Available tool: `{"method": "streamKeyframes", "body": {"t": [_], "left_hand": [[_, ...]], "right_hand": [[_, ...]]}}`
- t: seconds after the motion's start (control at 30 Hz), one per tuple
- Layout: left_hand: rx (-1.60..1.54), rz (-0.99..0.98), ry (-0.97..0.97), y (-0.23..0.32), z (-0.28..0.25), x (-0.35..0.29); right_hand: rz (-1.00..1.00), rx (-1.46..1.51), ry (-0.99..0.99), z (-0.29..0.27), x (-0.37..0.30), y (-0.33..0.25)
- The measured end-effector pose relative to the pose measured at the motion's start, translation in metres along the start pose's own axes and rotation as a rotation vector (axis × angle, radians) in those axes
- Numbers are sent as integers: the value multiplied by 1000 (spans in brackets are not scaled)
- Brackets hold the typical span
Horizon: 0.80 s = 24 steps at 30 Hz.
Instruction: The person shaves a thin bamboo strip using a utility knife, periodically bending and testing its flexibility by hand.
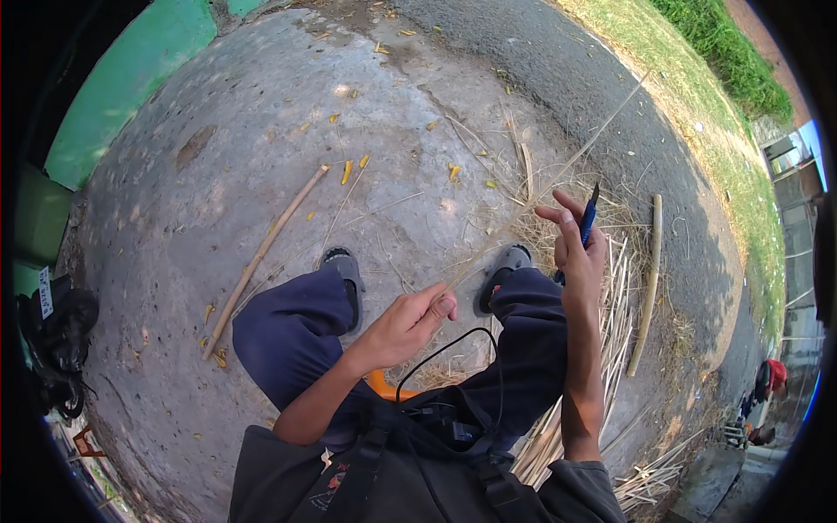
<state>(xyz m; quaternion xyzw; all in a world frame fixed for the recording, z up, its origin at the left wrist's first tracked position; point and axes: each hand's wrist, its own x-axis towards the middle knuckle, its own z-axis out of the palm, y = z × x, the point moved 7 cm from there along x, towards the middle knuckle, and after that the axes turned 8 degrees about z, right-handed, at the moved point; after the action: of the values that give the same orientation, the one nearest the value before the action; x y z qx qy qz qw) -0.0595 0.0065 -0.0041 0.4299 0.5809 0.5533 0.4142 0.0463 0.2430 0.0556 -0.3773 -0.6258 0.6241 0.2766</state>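
Rough concrete (279,131) spreads out under everything I'm watching. The left hand (403,329) has its fingers pinched closed on one end of a thin pale strip (571,163), which slants up and away to the right. The right hand (582,253) grips a blue-handled knife (589,216), two fingers reaching toward the strip; whether they touch it, I can't tell. Split lengths (617,318) lie piled beyond the right leg (530,315).

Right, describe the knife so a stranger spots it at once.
On the ground to the person's right lies a pile of long pale strips. Near its far end, the right hand holds the knife, blade pointing forward. Its blue handle sets it apart from the strips.
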Motion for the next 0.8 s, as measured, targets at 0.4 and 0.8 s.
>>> {"method": "streamKeyframes", "body": {"t": [0.4,0.8], "left_hand": [[-526,-69,-2,6,18,1],[-777,-182,-82,-4,25,-3]], "right_hand": [[-505,-786,-539,75,-47,23],[-551,-763,-563,80,-52,22]]}}
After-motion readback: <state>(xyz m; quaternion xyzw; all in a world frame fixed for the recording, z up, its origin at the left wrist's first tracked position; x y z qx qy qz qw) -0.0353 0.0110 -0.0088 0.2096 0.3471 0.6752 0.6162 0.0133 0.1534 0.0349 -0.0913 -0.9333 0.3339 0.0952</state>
